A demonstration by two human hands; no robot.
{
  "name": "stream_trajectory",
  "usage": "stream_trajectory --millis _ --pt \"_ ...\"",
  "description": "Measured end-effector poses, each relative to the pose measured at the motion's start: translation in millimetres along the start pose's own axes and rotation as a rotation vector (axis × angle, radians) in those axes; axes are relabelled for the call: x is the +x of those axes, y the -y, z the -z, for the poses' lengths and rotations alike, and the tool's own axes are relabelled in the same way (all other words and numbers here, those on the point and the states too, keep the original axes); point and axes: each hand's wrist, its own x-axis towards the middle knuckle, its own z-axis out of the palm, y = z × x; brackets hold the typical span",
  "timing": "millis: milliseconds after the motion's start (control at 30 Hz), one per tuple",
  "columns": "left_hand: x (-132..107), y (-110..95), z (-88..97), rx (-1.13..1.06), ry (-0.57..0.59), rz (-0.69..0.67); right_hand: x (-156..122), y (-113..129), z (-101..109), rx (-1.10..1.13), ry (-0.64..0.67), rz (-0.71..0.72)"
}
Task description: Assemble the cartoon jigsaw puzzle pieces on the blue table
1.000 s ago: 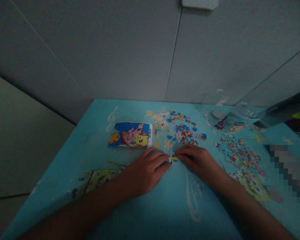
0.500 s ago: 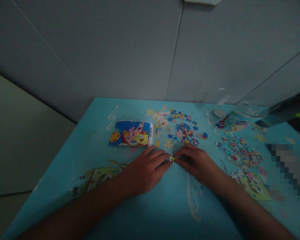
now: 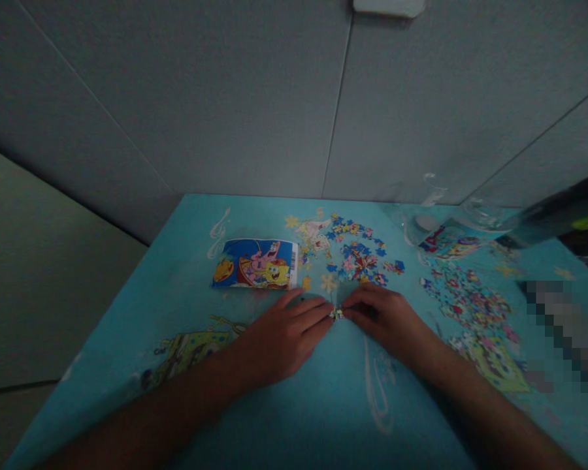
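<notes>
Both hands meet over the middle of the light-blue table. Between their fingertips are small yellow and white jigsaw puzzle pieces. My left hand pinches them from the left, its fingers pressed together. From the right, my right hand grips them with thumb and forefinger. Where one piece ends and another begins is too small to make out. Just beyond the hands lies a loose group of puzzle pieces, mostly blue, yellow and pink. A flat cartoon picture packet lies behind my left hand.
A larger heap of puzzle pieces spreads on the right. Behind it are a clear plastic container and a cartoon-printed item. A dark object reaches in from the right edge, and a grey wall borders the table's back.
Both hands stay nearly in place, fingers still on the small pieces, which now show more white. The view has shifted slightly.
</notes>
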Motion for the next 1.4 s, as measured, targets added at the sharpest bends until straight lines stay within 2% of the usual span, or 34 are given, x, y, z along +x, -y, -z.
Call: stream_trajectory --millis 500,800,1067,1200,1267,1400 --pt "2 -1 -0.1 0.012 0.021 0.058 0 3 1 0.005 -0.001 -0.053" --pt "-2 2 -1.9 -0.014 0.021 0.005 -1 1 1 0.036 0.029 -0.013" --pt "-6 7 -3.8 0.009 -0.001 -0.024 -6 12 4 0.066 0.115 -0.015" --pt "-7 8 -3.0 0.025 -0.007 -0.045 -6 14 6 0.046 0.144 0.033" --pt "-6 7 -1.7 0.022 -0.032 -0.053 -5 9 14 0.011 0.073 0.020" --pt "-4 6 -0.3 0.001 -0.100 -0.052 -1 -18 37 -0.290 -0.300 -0.168"
